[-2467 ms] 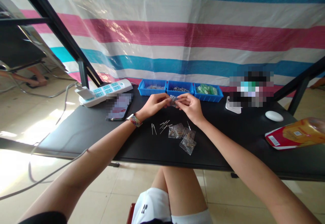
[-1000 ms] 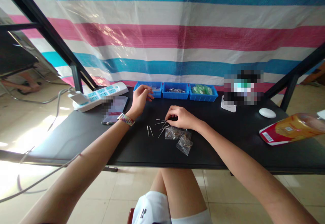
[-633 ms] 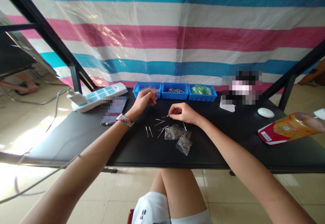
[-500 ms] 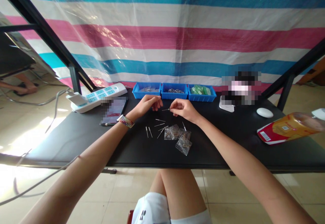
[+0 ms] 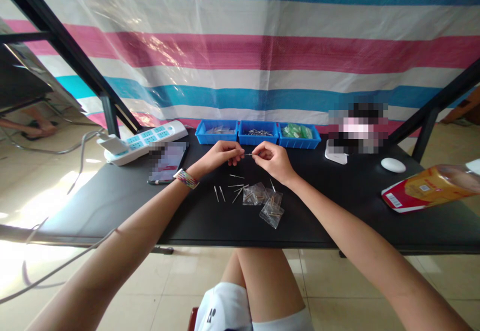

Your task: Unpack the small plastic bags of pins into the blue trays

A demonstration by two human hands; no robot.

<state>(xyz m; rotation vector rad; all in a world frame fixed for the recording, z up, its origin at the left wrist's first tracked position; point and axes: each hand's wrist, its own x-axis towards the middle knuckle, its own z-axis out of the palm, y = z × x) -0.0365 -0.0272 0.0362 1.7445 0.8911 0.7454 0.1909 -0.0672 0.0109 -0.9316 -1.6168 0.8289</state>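
Between my hands is a thin metal blind rivet (image 5: pixel 248 154), held level above the black table. My right hand (image 5: pixel 273 160) pinches its right end between thumb and forefinger. My left hand (image 5: pixel 225 155), with a patterned band at the wrist, has its thumb and fingers closed at the rivet's left end. Several loose rivets (image 5: pixel 221 193) lie on the table below my hands. Beside them are small clear plastic packets (image 5: pixel 272 213) with brownish pins inside. Just behind my hands, a blue bin (image 5: pixel 258 142) holds many similar rivets.
A left blue bin (image 5: pixel 216 140) holds clear packets, a right one (image 5: pixel 300 143) green packets. A power strip (image 5: pixel 146 143) and a phone (image 5: pixel 168 163) lie left. On the right are a white mouse (image 5: pixel 393 165) and a large bottle (image 5: pixel 427 188). Striped sheeting (image 5: pixel 240 51) hangs behind.
My left fingers have moved right and closed at the rivet's left end, which was free before. My right hand has shifted slightly up with the rivet.
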